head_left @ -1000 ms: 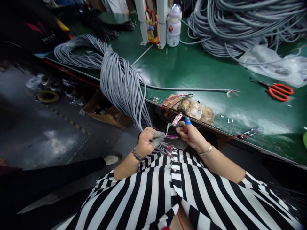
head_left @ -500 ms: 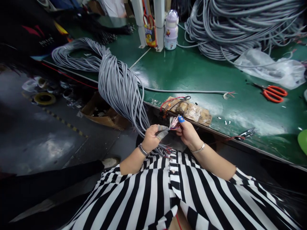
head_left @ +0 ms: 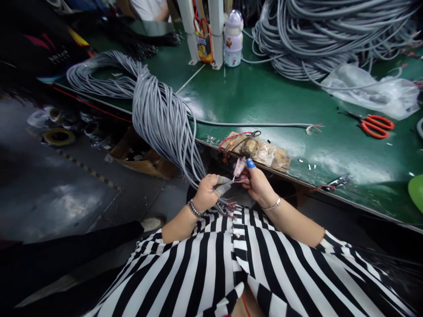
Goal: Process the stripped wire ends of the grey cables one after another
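Observation:
My left hand (head_left: 208,191), with grey covers on its thumb and finger, is closed on the end of a grey cable (head_left: 227,182). Thin coloured wires (head_left: 240,179) fan out of that end, along with a pale, whitish-pink strip (head_left: 239,166). My right hand (head_left: 259,182), blue tape round its thumb, pinches these wires just right of the left fingers. Below the hands, more stripped cable ends (head_left: 228,206) lie against the striped shirt. They appear to belong to the large grey cable coil (head_left: 161,114) that hangs over the table edge.
On the green table (head_left: 264,101) lie a taped wooden block (head_left: 269,156), orange-handled scissors (head_left: 376,126), small snips (head_left: 337,182) and a plastic bag (head_left: 370,90). A bottle (head_left: 233,39) stands by white posts. A bigger cable pile (head_left: 330,35) sits behind. Under the edge is a cardboard box (head_left: 142,158).
The pale strip at the cable end now stands up more separately from the coloured wires. Both hands keep their hold in nearly the same place, and the view has shifted slightly.

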A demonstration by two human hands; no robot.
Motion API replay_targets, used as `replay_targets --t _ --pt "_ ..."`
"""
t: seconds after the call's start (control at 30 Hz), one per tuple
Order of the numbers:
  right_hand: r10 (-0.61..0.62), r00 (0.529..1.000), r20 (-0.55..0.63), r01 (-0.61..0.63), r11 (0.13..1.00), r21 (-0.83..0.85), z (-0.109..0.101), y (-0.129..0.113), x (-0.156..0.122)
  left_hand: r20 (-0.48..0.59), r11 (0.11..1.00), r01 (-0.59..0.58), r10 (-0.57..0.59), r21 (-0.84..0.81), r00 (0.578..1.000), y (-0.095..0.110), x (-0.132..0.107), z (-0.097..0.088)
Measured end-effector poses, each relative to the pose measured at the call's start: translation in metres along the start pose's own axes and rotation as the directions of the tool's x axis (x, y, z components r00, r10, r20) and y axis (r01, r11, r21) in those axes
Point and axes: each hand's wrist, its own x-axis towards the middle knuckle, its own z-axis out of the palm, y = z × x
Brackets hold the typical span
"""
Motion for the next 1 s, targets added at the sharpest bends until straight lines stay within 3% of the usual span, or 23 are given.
replay_targets --t 0.4,0.47,0.53,0.6,0.63,0.67,0.73,0.8,0.9,1.0 --pt "0.057 0.992 0.115 -0.043 0.991 -0.127 -0.018 0.002 -0.009 0.007 0.985 -0.159 0.159 0.068 0.987 -0.004 -0.041 -0.015" --pt "0.017 0.991 0.136 0.005 0.986 -0.164 -0.021 0.002 -0.013 0.127 0.983 -0.132 0.115 0.129 0.985 -0.007 -0.041 -0.021" --pt "-0.080 0.990 0.119 0.103 0.973 -0.206 -0.027 0.002 -0.016 0.389 0.982 -0.110 0.043 0.151 0.920 -0.006 -0.034 -0.032" --pt "-0.219 0.973 0.078 0.232 0.931 -0.282 -0.036 0.001 -0.017 0.587 0.992 -0.064 -0.015 0.113 0.809 -0.005 -0.018 -0.045" --pt "-0.291 0.955 0.059 0.294 0.898 -0.328 -0.041 0.001 -0.018 0.608 0.995 -0.035 -0.026 0.088 0.793 -0.004 -0.005 -0.051" --pt "-0.356 0.933 0.046 0.346 0.861 -0.373 -0.047 0.000 -0.018 0.575 0.997 -0.012 -0.034 0.077 0.818 -0.003 0.010 -0.056" --pt "-0.445 0.895 0.039 0.415 0.796 -0.440 -0.058 -0.001 -0.017 0.407 0.991 -0.025 -0.032 0.132 0.913 -0.005 0.049 -0.060" --pt "-0.477 0.878 0.051 0.442 0.763 -0.473 -0.066 -0.001 -0.018 0.250 0.943 -0.104 0.023 0.317 0.968 -0.011 0.095 -0.056" --pt "-0.481 0.872 0.091 0.457 0.734 -0.503 -0.069 -0.002 -0.024 0.268 0.788 -0.150 -0.019 0.597 0.963 -0.023 0.163 -0.042" --pt "-0.468 0.877 0.110 0.451 0.722 -0.524 -0.069 -0.002 -0.033 0.347 0.674 -0.175 -0.128 0.717 0.929 -0.034 0.205 -0.031"
